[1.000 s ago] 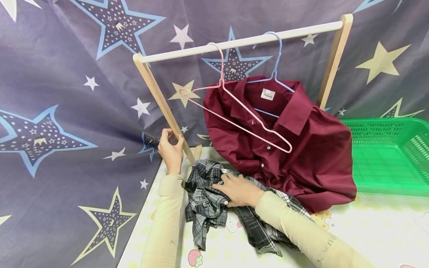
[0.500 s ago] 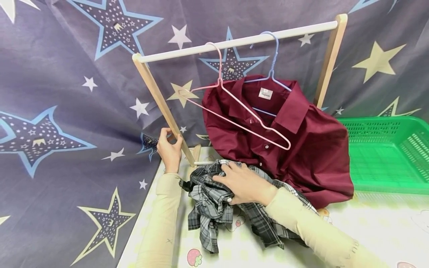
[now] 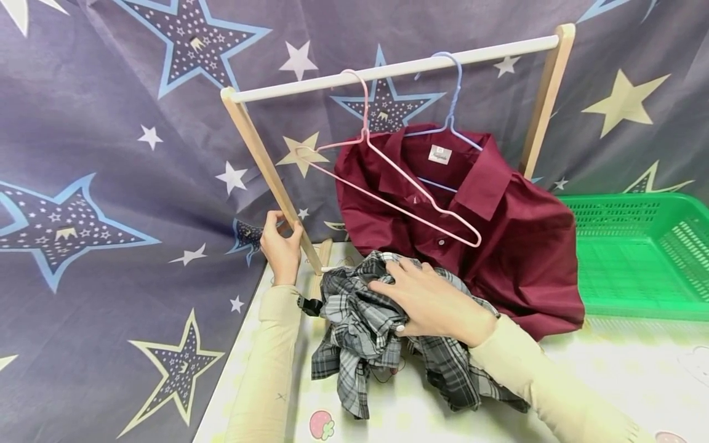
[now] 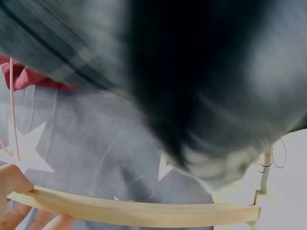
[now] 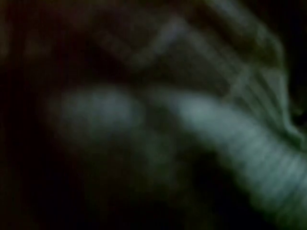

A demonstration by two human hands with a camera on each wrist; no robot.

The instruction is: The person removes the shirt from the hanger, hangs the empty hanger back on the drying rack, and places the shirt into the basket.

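My left hand holds the left wooden upright of a small clothes rack between thumb and fingers. In the left wrist view the same upright runs across the bottom. My right hand grips a bunched grey-and-black plaid shirt above the table, its lower ends hanging down. Some of its fingertips are hidden in the folds. Behind the bundle a maroon shirt hangs on a blue hanger. A bare pink hanger hangs to its left. The right wrist view is dark and blurred.
The rack's white rail carries both hangers. At the right stands a green plastic basket. A pale patterned cloth covers the table. A dark curtain with stars hangs behind and to the left.
My right hand has moved to the right and drawn the plaid shirt with it, away from the left upright. The left hand stays on the upright; the hangers have hardly moved.
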